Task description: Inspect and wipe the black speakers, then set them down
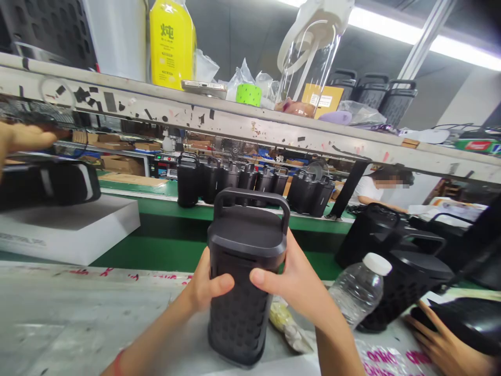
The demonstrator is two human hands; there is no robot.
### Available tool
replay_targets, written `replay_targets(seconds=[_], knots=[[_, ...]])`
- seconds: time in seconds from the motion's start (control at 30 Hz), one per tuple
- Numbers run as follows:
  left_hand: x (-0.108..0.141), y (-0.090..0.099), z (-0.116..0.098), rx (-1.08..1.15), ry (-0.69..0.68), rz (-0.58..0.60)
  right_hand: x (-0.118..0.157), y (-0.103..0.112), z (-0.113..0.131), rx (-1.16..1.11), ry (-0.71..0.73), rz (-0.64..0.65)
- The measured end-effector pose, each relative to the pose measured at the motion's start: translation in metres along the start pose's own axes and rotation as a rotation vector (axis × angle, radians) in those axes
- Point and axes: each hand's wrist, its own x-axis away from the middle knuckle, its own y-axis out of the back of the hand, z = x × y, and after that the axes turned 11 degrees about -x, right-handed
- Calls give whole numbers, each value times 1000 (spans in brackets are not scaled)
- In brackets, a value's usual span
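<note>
Both of my hands grip a black portable speaker [238, 324], which stands upright with a textured grille body and a top carry handle. My left hand [207, 287] wraps its left side, and my right hand [284, 277] wraps its right side, with both thumbs across the front. I cannot tell whether its base touches the grey bench [97, 318]. Nearest my right hand lie a clear plastic bag with yellow contents [287, 324] and a capped water bottle [358, 290]. The speaker's back is hidden.
A co-worker's hand [442, 339] rests on a black object at lower right, beside more black speakers [410, 287]. Another hand [23, 138] reaches in at left above a white box [66, 230]. Several speakers [230, 183] stand on a green conveyor [156, 256] beneath a shelf [235, 125].
</note>
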Motion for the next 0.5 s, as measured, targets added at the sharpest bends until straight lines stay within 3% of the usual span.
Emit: replay_targets(seconds=[0.13,0.3,0.4,0.5], knots=[[-3,5,-2,-45,-1,-33,1,-16,2,-42,54,-131],[-6,-2,-16,-119,-38,-70,-5,-21,0,-160,71,-87],[0,-22,-37,-271,10,-148,1,9,-5,-167,116,-96],[14,-45,-60,-568,90,-195,36,69,-5,-80,113,-92]])
